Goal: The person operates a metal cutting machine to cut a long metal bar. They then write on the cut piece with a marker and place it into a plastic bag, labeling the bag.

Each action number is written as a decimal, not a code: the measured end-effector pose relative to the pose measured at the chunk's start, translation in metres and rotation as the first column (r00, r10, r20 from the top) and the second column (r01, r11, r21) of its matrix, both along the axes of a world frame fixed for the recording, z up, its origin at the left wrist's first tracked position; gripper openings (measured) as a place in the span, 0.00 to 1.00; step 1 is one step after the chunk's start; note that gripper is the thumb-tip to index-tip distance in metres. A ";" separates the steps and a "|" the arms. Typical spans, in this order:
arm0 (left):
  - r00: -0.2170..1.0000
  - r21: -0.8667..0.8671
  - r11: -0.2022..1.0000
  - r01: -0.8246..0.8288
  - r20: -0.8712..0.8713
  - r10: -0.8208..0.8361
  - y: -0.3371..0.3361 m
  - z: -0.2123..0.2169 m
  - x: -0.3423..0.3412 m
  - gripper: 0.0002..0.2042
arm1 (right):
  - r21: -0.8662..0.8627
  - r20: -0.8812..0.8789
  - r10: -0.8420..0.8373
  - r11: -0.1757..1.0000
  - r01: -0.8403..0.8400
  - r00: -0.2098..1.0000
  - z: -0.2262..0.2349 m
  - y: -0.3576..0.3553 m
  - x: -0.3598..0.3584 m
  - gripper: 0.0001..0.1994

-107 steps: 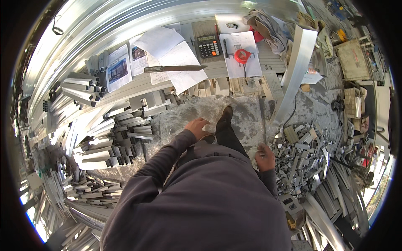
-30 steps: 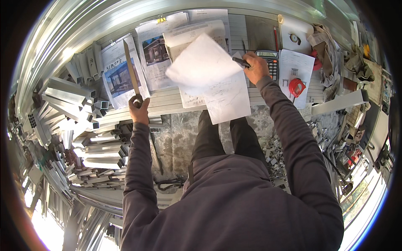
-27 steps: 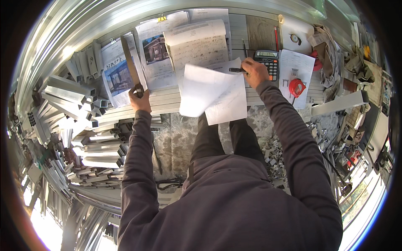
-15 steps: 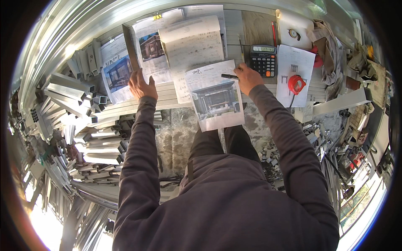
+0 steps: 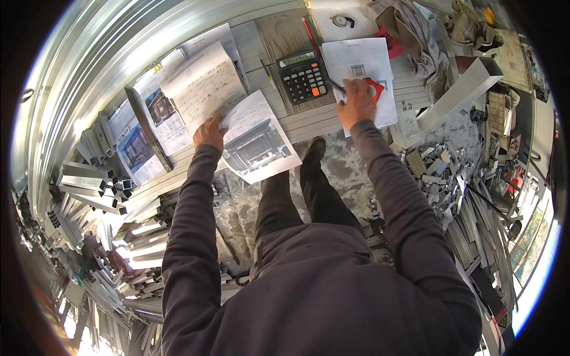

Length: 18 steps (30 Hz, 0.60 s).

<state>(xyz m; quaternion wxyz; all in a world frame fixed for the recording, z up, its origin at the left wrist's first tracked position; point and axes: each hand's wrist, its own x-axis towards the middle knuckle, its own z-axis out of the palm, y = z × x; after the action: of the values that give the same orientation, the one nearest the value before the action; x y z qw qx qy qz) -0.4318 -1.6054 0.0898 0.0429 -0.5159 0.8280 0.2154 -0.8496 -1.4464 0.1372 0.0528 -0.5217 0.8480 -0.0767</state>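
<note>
Printed sheet (image 5: 256,142) overhangs bench's near edge; left hand (image 5: 209,132) flat on its far-left corner. Right hand (image 5: 356,102) clamped on pen (image 5: 336,86), over drawing sheet (image 5: 362,71) right of calculator (image 5: 304,76).

Workbench (image 5: 279,35) — papers (image 5: 205,92), calculator (image 5: 304,76), pencil (image 5: 310,31).

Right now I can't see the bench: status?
Left hand on printed photo sheet. Right hand on white drawing sheet, dark pen. Black calculator between.

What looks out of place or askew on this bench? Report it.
The printed photo sheet under the left hand lies skewed, its lower part hanging past the bench edge. Short grey metal offcuts lie scattered over the floor at right.
</note>
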 end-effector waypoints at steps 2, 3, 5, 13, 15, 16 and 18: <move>0.999 -0.016 1.000 -0.016 -0.029 0.016 0.009 0.003 0.002 0.12 | 0.001 -0.074 -0.108 0.994 0.108 0.991 0.002 0.017 -0.042 0.35; 0.999 -0.008 1.000 -0.028 -0.038 0.028 0.014 0.007 0.004 0.11 | 0.024 -0.089 -0.114 0.993 0.117 0.990 0.001 0.023 -0.057 0.36; 0.998 0.001 0.999 -0.045 -0.052 0.045 0.027 0.017 0.009 0.10 | 0.065 -0.088 -0.071 0.995 0.077 0.994 -0.006 0.030 -0.077 0.38; 0.927 0.374 0.912 -0.166 -0.256 0.274 0.070 0.061 0.049 0.14 | 0.190 0.062 -0.002 0.982 -0.010 0.998 -0.018 0.025 -0.110 0.45; 0.908 0.453 0.863 -0.223 -0.224 0.353 0.078 0.075 0.065 0.14 | 0.141 0.103 -0.016 0.990 0.002 0.995 -0.009 0.026 -0.107 0.42; 0.888 0.514 0.812 -0.275 -0.188 0.420 0.081 0.083 0.074 0.14 | 0.117 0.121 -0.020 0.993 0.006 0.992 -0.004 0.027 -0.103 0.40; 0.828 0.578 0.759 -0.300 -0.237 0.508 0.087 0.099 0.095 0.14 | 0.095 0.188 0.035 0.994 -0.054 0.981 0.006 0.028 -0.083 0.40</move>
<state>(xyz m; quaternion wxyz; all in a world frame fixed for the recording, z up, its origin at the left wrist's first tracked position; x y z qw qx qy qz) -0.3368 -1.5187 0.1891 -0.0298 -0.6025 0.5968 0.5291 -0.9323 -1.4186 0.1435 0.1595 -0.5280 0.8301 -0.0816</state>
